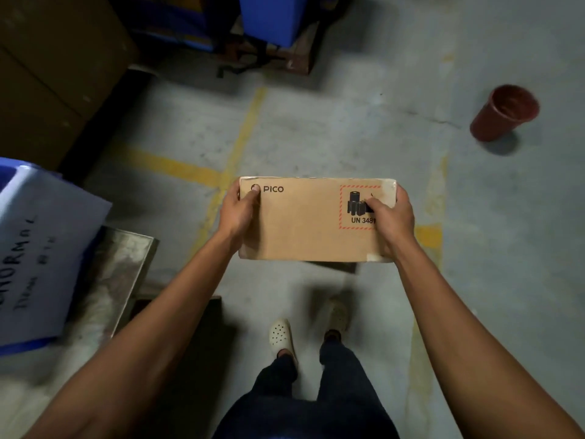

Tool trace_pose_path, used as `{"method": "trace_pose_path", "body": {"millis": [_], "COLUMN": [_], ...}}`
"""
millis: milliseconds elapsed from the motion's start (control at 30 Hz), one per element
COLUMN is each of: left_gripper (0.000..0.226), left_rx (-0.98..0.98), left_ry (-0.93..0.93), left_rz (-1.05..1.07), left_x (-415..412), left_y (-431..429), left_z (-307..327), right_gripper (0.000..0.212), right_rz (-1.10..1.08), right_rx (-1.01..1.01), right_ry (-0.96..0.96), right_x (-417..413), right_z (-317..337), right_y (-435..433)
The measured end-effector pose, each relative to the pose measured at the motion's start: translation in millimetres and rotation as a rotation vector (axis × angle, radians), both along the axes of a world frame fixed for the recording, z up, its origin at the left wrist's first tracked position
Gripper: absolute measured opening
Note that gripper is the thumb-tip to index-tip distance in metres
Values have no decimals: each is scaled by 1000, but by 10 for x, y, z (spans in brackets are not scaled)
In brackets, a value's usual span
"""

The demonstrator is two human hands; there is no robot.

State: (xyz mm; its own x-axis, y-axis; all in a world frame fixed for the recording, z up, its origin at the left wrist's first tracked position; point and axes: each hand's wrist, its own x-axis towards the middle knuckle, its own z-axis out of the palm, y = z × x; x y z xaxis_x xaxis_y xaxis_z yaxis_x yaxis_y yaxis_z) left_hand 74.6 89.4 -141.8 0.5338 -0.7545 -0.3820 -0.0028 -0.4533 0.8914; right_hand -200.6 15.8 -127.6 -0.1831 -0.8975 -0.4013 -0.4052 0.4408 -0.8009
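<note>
A flat cardboard box point(311, 221), printed with "PICO" and a battery label "UN 3481", was held in the air in front of the person, above a grey concrete floor point(348, 122) with yellow lines. Its left end was gripped by the left hand point(238, 213), the thumb laid on top. Its right end was gripped by the right hand point(392, 220) in the same way. A red-brown pot point(503, 114) was seen lying well apart on the floor.

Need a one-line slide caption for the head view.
Both hands, left hand and right hand, grip a PICO cardboard box at its ends above a concrete floor.
</note>
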Motion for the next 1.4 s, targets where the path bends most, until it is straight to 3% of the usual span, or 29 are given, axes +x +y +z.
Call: {"method": "trace_pose_path", "body": {"millis": [167, 300, 400, 533, 567, 700, 1100, 1233, 1400], "left_gripper": [8, 19, 38, 87, 90, 71, 85, 82, 109], "left_rx": [-59, -64, -52, -46, -37, -124, -273, -348, -339], "left_ry": [25, 52, 67, 184, 218, 292, 234, 175, 84], "left_rz": [84, 182, 244, 409, 458, 662, 1185, 1236, 1294], "left_x": [35, -70, -153, -136, -226, -384, -340, -230, 310], "left_y": [533, 1069, 1606, 2332, 2515, 3236, 5349, 5929, 6665], "left_z": [337, 511, 603, 559, 734, 1118, 1466, 1491, 1148], "right_gripper": [57, 57, 56, 55, 56, 53, 42, 54, 83], "right_rz": [67, 169, 309, 463, 500, 663, 1129, 1248, 1353], "right_rx": [-59, -70, -64, -62, -60, -60, -117, -133, -152], "right_ry": [-13, 24, 50, 48, 42, 4, -140, -227, -325], "right_x": [150, 190, 249, 384, 436, 795, 2106, 2437, 2842], "right_z": [330, 489, 601, 742, 767, 863, 1191, 1294, 1417], "right_y": [326, 570, 764, 1102, 1196, 1634, 3268, 3787, 4352]}}
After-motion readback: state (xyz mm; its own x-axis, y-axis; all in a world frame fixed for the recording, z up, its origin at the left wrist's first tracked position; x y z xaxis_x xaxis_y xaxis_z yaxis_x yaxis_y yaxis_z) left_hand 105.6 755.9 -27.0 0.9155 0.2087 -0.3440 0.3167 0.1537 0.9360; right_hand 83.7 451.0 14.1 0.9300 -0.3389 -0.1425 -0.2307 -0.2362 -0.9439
